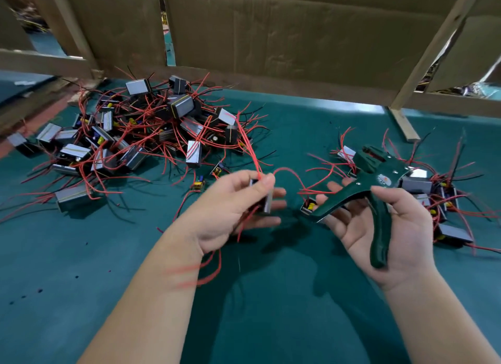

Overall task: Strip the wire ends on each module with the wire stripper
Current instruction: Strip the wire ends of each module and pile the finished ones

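**Module in the left hand, stripper in the right, between two heaps**

Creased brown cardboard (271,38) on pale wooden battens (433,46) walls off the far edge of a smooth teal table mat (271,296). At far left sits a big tangled heap (151,128) of boxy black modules with grey faces, bristling with thin red and black leads. A smaller heap (439,195) lies at the right. Both hands hang over the stretch of mat between them.

The right hand (393,228) is palm up, fingers spread, thumb hooked over one handle of the dark green wire stripper (379,179), whose handles are splayed. The left hand (230,209) grips a module (267,203), thumb pinching its red wire (252,152) against it.
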### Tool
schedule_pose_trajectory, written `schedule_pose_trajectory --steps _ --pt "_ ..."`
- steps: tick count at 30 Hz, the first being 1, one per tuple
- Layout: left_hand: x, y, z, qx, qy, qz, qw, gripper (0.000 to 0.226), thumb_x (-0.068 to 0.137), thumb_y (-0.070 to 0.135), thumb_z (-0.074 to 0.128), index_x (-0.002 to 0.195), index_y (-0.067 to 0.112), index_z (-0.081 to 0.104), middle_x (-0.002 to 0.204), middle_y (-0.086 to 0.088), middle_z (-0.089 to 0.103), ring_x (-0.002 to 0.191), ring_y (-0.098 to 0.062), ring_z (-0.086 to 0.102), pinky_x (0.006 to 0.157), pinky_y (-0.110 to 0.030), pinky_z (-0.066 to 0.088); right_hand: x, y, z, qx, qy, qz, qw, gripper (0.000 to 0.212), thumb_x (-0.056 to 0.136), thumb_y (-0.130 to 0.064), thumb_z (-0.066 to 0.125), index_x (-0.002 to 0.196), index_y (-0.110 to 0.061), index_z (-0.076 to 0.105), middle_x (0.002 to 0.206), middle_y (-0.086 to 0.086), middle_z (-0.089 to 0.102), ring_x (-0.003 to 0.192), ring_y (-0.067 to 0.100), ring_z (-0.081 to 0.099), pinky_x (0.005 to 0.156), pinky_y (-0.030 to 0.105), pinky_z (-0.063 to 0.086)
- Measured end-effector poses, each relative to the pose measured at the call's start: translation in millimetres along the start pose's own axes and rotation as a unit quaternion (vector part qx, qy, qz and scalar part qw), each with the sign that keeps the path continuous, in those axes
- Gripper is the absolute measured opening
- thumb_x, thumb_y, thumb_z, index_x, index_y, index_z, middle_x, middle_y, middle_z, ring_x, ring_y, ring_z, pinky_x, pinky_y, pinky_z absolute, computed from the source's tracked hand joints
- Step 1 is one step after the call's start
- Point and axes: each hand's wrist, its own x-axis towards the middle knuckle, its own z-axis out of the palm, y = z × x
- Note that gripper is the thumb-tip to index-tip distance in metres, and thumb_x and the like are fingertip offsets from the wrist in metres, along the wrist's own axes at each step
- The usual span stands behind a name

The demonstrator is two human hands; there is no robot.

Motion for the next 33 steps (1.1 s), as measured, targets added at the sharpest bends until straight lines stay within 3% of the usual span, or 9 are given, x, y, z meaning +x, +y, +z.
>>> schedule_pose_trajectory --steps 4,9,14,17,20,26,28,31,33 --pt "3.9 -6.9 4.0 0.063 0.026 -0.031 0.997 0.024 0.076 0.039 0.061 0.088 0.020 0.054 0.099 -0.007 0.059 0.097 -0.017 0.056 0.079 -0.027 0.055 0.6 1.2 -3.2 -0.001 0.005 -0.030 1.000 0.020 0.070 -0.019 0.050 0.078 -0.006 0.062 0.084 0.015 0.064 0.080 0.041 0.069 0.063 0.041 0.058" --pt "10.8 -3.1 -8.6 0.065 0.135 0.025 0.988 0.015 0.090 0.033 0.058 0.083 0.020 0.055 0.069 0.009 0.058 0.062 0.001 0.056 0.067 -0.019 0.053 2.2 0.5 -3.9 -0.024 0.020 -0.073 0.997 0.027 0.083 -0.011 0.041 0.071 -0.011 0.066 0.076 0.009 0.068 0.081 0.043 0.069 0.065 0.045 0.058" --pt "17.1 2.2 -35.6 0.194 0.323 0.147 0.915 0.014 0.089 0.034 0.064 0.087 0.023 0.055 0.077 0.005 0.054 0.073 -0.012 0.050 0.077 -0.034 0.046 6.0 -16.5 -13.4 -0.043 0.075 -0.099 0.991 0.020 0.092 -0.013 0.033 0.085 -0.008 0.051 0.094 0.015 0.058 0.081 0.040 0.070 0.064 0.041 0.058" --pt "17.5 6.5 -47.4 0.184 0.376 0.161 0.894 0.017 0.088 0.037 0.066 0.086 0.026 0.053 0.082 0.006 0.052 0.082 -0.016 0.053 0.088 -0.044 0.051 0.4 -29.4 -14.3 -0.082 0.085 -0.041 0.992 0.011 0.079 -0.018 0.052 0.084 -0.008 0.055 0.112 0.032 0.062 0.080 0.039 0.071 0.061 0.041 0.059" --pt "17.3 8.9 -46.7 0.113 0.363 0.148 0.913 0.017 0.089 0.036 0.065 0.087 0.024 0.054 0.084 0.004 0.057 0.078 -0.016 0.060 0.067 -0.032 0.055 -14.7 -47.0 -14.5 -0.156 0.047 0.015 0.986 0.049 0.047 -0.029 0.066 0.092 -0.009 0.063 0.110 0.039 0.060 0.076 0.041 0.070 0.057 0.041 0.058" --pt "5.8 29.7 -42.3 -0.113 0.291 0.197 0.929 0.014 0.094 0.030 0.059 0.088 0.019 0.054 0.081 0.004 0.072 0.064 -0.012 0.066 0.052 -0.019 0.050 -33.2 -48.9 9.3 -0.192 -0.120 0.061 0.972 0.077 0.048 -0.034 0.079 0.122 -0.017 0.065 0.107 0.035 0.064 0.075 0.041 0.070 0.064 0.047 0.057" --pt "1.9 34.7 -40.1 -0.151 0.273 0.203 0.928 0.018 0.092 0.032 0.059 0.097 0.015 0.054 0.079 0.004 0.071 0.063 -0.010 0.066 0.050 -0.017 0.050 -27.6 -31.1 27.2 -0.176 -0.160 0.103 0.966 0.076 0.049 -0.029 0.081 0.122 -0.014 0.064 0.110 0.032 0.064 0.074 0.042 0.069 0.064 0.047 0.057" --pt "-5.9 38.0 -36.6 -0.187 0.234 0.188 0.935 0.029 0.086 0.036 0.064 0.105 0.015 0.057 0.082 0.004 0.072 0.059 -0.006 0.065 0.044 -0.013 0.047 -12.3 3.7 45.4 -0.231 -0.071 0.148 0.959 0.072 0.054 -0.016 0.073 0.123 -0.002 0.056 0.110 0.030 0.060 0.062 0.041 0.067 0.056 0.047 0.058" --pt "-8.4 35.7 -36.1 -0.157 0.218 0.203 0.942 0.015 0.085 0.033 0.063 0.094 0.021 0.059 0.086 0.004 0.073 0.055 -0.008 0.064 0.040 -0.014 0.045 -2.8 21.2 48.4 -0.258 -0.027 0.146 0.955 0.039 0.073 -0.004 0.065 0.110 0.000 0.055 0.092 0.022 0.058 0.060 0.041 0.066 0.058 0.050 0.058"
